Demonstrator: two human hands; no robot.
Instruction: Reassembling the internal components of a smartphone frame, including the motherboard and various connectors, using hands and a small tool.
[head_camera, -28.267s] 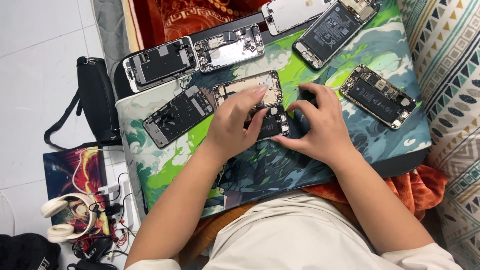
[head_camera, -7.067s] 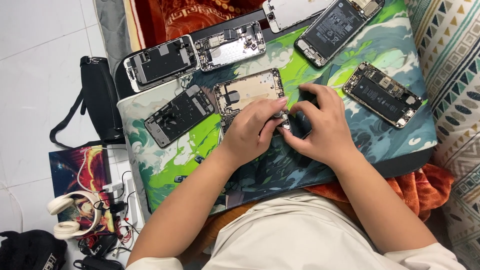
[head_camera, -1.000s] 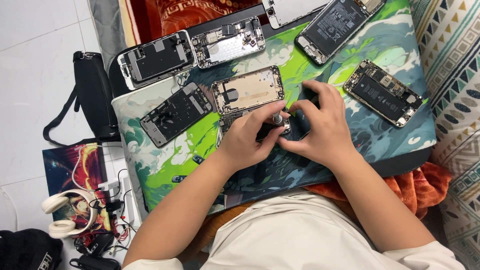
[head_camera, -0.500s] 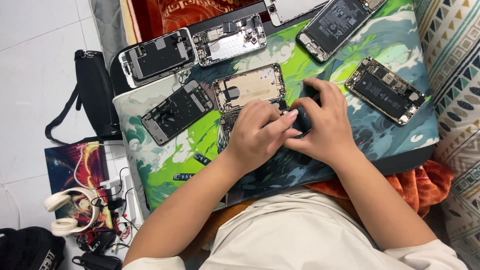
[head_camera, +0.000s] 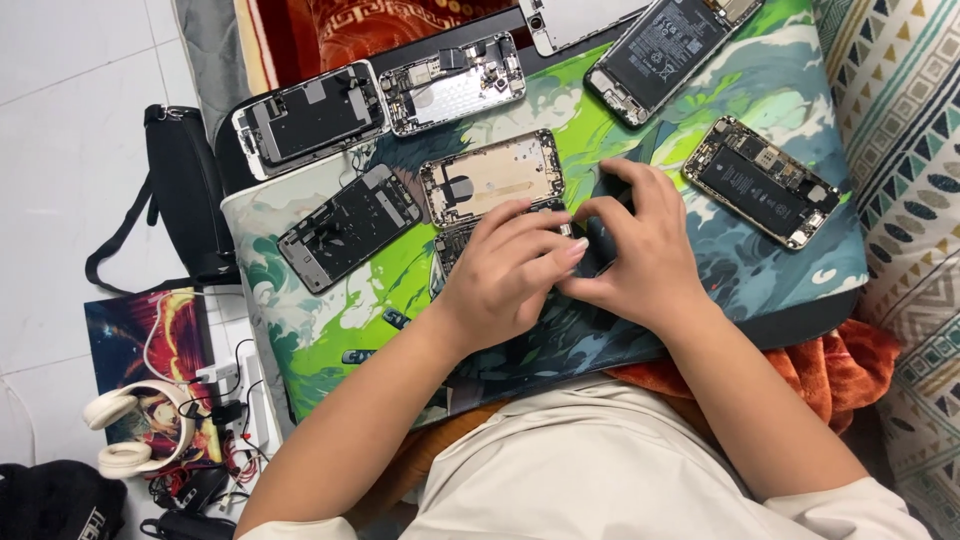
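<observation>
Two hands meet over a dark phone (head_camera: 600, 250) on the green mat (head_camera: 330, 330): left hand (head_camera: 505, 275) and right hand (head_camera: 640, 255) both pinching it, fingers curled.

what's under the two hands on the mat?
An opened phone lies under the left hand and right hand on the green patterned mat. Only its left edge and a dark part show; the rest is covered.

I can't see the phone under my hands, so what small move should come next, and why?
Probably lift the left hand a little aside while the right hand steadies the opened phone. Both hands cover nearly all of it, so only its edge shows on the green mat below the gold phone shell.
</observation>
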